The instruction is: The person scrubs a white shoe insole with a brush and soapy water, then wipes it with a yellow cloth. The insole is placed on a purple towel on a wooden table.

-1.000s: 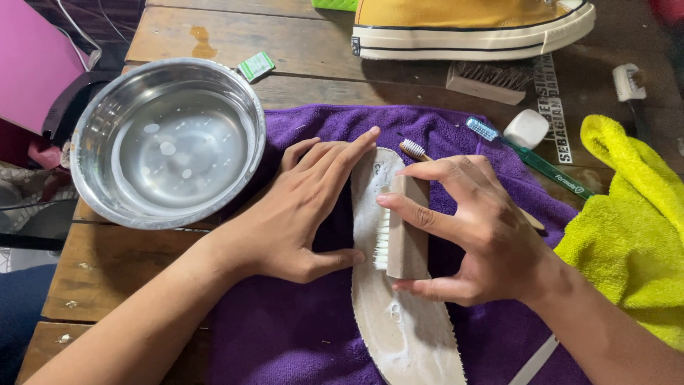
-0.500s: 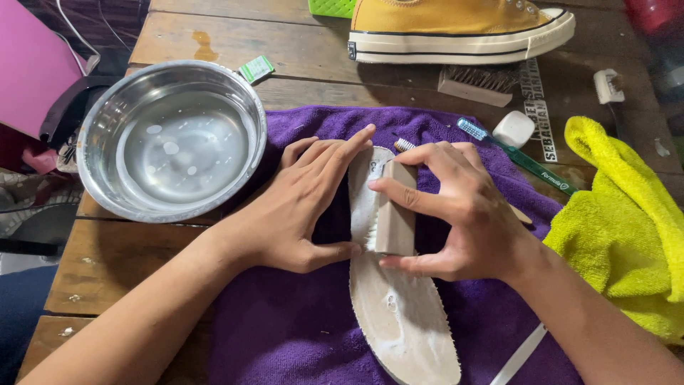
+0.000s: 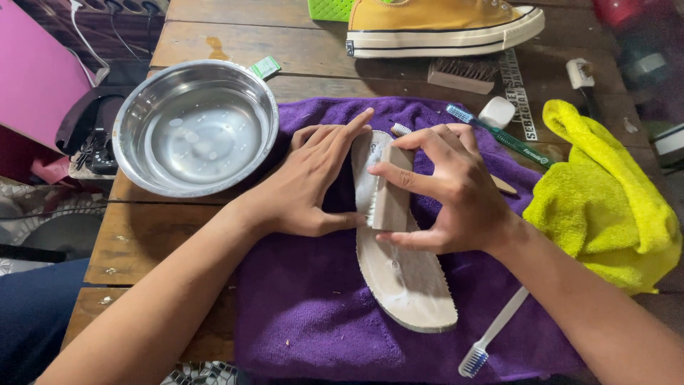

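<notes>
Insole [image 3: 402, 274] lies flat on the purple towel [image 3: 306, 314] between our hands, its toe end under our fingers and its heel end pointing toward us. Our left hand [image 3: 313, 182] presses open and flat along its left edge, thumb touching the rim. Our right hand [image 3: 449, 192] is closed around a wooden scrub brush [image 3: 390, 192], bristles down on the insole. The insole is off-white, wet-looking, with a frayed edge. The steel bowl [image 3: 142, 107] on the table [image 3: 214, 43] to the left holds clear water.
</notes>
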